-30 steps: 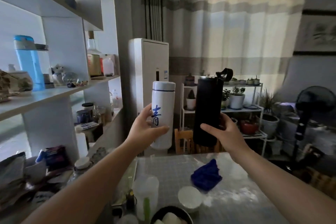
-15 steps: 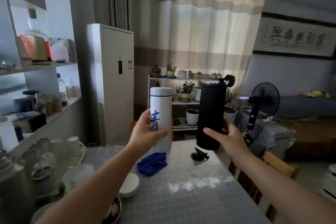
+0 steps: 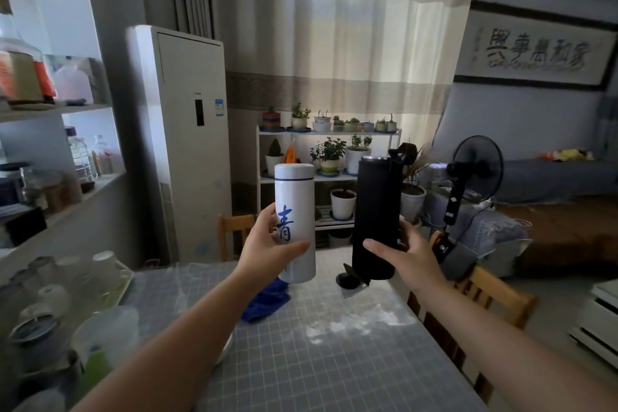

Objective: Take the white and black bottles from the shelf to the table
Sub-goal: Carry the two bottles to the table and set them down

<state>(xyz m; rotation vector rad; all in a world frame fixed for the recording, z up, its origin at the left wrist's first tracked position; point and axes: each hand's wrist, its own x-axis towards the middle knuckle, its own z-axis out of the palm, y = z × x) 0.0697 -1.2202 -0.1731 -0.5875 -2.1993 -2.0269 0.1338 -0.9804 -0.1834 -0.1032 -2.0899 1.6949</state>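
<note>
My left hand [image 3: 267,246] grips a white bottle [image 3: 296,201] with a blue character on its side, held upright above the far part of the table [image 3: 321,354]. My right hand [image 3: 406,252] holds a tall black bottle [image 3: 376,211] with a strap loop at its top, also upright, just right of the white one. Both bottles hang in the air, their bases a little above the checked tabletop. The shelf [image 3: 57,197] stands at the left.
A blue cloth [image 3: 267,301] and a small black object [image 3: 349,278] lie on the table under the bottles. Cups on a tray [image 3: 77,274] and jars crowd the left edge. Wooden chairs [image 3: 481,308] stand on the right; an air conditioner [image 3: 187,140], plant rack [image 3: 331,157] and fan [image 3: 476,164] stand behind.
The view has swung right, from the shelf toward the table. Both hands keep their bottles and now hold them lower, over the table's far end.
</note>
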